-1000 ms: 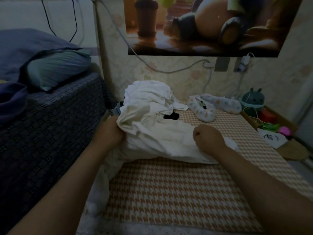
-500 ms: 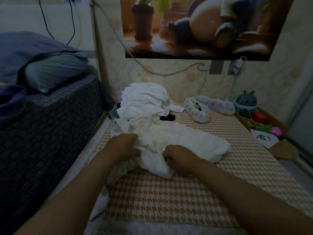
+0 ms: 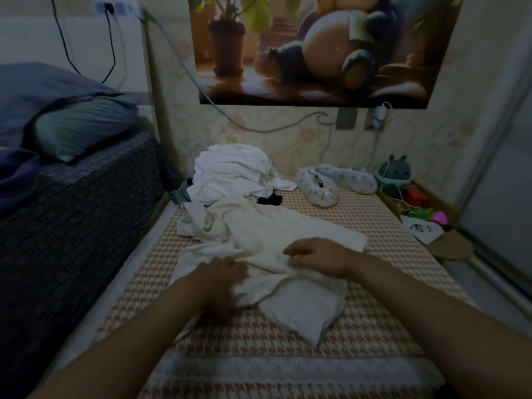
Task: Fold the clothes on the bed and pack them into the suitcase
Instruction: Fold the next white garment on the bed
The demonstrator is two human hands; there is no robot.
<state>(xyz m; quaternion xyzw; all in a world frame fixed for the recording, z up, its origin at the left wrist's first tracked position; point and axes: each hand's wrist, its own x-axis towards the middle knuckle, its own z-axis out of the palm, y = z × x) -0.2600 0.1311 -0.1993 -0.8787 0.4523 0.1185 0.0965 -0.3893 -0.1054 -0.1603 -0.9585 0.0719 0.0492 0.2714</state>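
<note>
The crumpled cream-white cotton garment (image 3: 302,300) lies on the orange-and-white houndstooth bed cover (image 3: 259,335), just in front of a heaped pile of white clothes (image 3: 233,174). The left hand (image 3: 221,272) and right hand (image 3: 313,254) rest on it, close together. The right lies flat; the left's grip cannot be told. No suitcase in view. Risk: folding over the bunched cloth would trap creases.

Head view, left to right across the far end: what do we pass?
grey-green pillow → white clothes pile → pair of patterned slippers → teal round toy
</note>
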